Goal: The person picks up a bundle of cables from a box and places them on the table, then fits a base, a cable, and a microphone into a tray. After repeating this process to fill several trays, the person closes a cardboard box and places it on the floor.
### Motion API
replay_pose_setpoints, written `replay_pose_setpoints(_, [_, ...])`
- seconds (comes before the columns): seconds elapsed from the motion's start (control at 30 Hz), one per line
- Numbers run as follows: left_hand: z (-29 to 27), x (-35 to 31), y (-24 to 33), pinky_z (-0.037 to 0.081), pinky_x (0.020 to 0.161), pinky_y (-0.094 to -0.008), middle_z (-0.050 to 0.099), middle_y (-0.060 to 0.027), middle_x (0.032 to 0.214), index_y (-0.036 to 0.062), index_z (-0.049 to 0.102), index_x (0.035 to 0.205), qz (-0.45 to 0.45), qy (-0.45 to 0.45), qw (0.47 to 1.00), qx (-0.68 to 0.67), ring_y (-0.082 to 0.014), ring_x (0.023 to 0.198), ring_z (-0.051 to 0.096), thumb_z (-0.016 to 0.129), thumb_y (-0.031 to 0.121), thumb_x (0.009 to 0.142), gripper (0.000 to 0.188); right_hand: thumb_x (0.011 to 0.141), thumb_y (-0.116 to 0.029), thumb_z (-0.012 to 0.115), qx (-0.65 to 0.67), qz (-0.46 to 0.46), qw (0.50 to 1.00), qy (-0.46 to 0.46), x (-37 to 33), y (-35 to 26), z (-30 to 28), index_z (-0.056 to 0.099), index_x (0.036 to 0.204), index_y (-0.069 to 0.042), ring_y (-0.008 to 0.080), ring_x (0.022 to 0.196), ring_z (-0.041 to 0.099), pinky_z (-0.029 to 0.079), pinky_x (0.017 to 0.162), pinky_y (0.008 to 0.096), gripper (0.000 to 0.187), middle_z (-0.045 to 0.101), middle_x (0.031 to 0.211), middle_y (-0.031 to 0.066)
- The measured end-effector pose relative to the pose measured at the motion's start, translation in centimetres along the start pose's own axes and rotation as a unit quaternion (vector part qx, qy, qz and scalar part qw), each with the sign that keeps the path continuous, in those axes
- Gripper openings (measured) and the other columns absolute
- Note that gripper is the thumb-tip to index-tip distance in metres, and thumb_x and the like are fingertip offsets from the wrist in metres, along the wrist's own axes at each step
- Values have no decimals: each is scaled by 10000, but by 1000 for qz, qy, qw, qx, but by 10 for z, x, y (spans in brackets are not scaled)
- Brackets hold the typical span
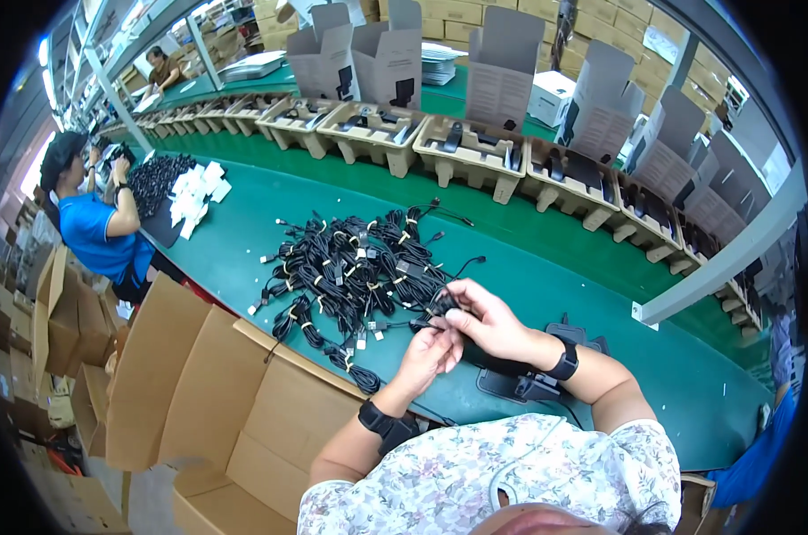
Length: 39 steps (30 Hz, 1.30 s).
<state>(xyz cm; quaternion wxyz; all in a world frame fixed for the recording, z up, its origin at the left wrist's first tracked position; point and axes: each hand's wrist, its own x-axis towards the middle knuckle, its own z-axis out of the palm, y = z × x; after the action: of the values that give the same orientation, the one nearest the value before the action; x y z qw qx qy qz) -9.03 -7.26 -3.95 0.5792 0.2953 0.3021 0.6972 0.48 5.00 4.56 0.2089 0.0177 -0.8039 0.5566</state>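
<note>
Pinching a black cable between their fingers, the left hand and right hand meet just right of the frame's centre, fingertips close together. Left of them, a pile of tied cables lies on the green bench. A black device lies beside the right wristband, trays cross the upper half, and a person in blue shows at left
</note>
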Motion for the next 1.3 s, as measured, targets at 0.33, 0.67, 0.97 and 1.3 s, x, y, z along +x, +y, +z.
replay_pose_setpoints(0.33, [14,-5,-6,394,491,-183,553,-76,762,40,349,1202,88,78,979,164,-91,573,502,465,58,918,307,839,-206,590,-299,3,950,-90,-18,-10,-8,513,1102,-69,351,758,624,510,621,396,307,595,1007,148])
replay_pose_setpoints(0.67, [7,-6,-5,412,535,-187,558,-90,798,50,309,1264,106,44,964,242,-94,604,508,449,15,913,379,873,-210,528,-602,213,739,216,52,-36,-173,535,1139,-84,366,831,609,496,715,439,295,639,898,183])
replay_pose_setpoints(0.97, [10,-5,3,429,574,-205,548,-85,786,44,287,1278,79,64,965,244,-102,623,508,447,12,916,397,869,-231,510,-720,254,638,96,104,42,-291,583,970,-19,369,788,617,498,687,450,246,633,826,217])
replay_pose_setpoints(1.3, [9,-1,1,433,591,-210,551,-91,793,35,281,1276,48,71,965,247,-107,629,509,460,32,919,399,854,-161,452,-598,235,675,362,136,124,-287,588,973,35,388,911,599,492,768,432,267,611,912,283])
